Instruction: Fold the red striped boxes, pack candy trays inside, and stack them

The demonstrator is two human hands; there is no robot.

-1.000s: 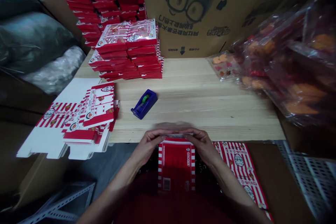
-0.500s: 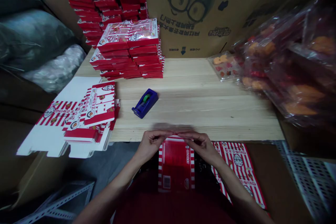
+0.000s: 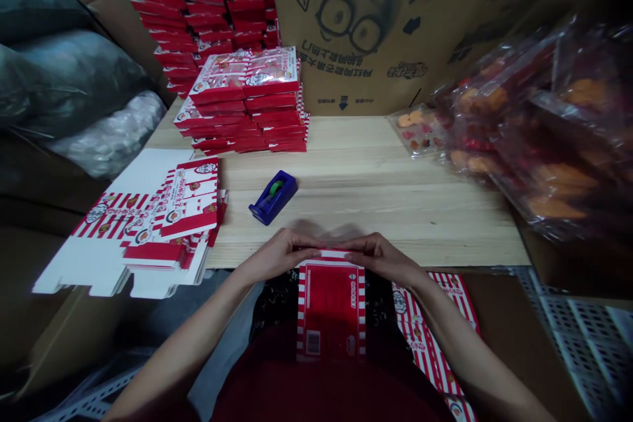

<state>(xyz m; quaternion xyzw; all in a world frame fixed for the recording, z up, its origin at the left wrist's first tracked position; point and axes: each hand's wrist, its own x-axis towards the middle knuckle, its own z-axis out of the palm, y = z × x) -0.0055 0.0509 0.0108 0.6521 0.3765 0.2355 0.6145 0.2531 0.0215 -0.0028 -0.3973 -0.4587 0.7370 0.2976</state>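
Left hand [image 3: 279, 254] and right hand [image 3: 380, 257] both curled closed, fingers pinching far edge of a red-and-white striped cardboard box [image 3: 331, 310], w/ fingertips nearly meeting at its middle. Box sits right below & between hands, upright-ish, face w/ barcode toward person, lower end running down to a dark red shirt [image 3: 321, 389]. Can't tell if it rests there.

Just ahead of hands: near edge of a pale pine plank bench [image 3: 395, 211], w/ open wood past fingertips & toward right hand's far side. Ahead of left hand, near but not touching: a blue plastic tape dispenser [image 3: 273, 198] w/ green core. Further ahead of left hand: tall stacks of flat red printed cartons [image 3: 247, 99], on bench & against a brown corrugated carton wall [image 3: 356, 26]. Left of left hand: a pile of white-backed red-striped flat box blanks [image 3: 148, 224], hanging over bench's left edge. Under right forearm: another striped flat blank [image 3: 430, 336]. Far ahead of right hand: clear plastic bags of orange-and-red snacks [image 3: 539, 138], heaped at bench's right end. Left of stacks, well away from hands: bulging grey plastic sacks [image 3: 64, 72].
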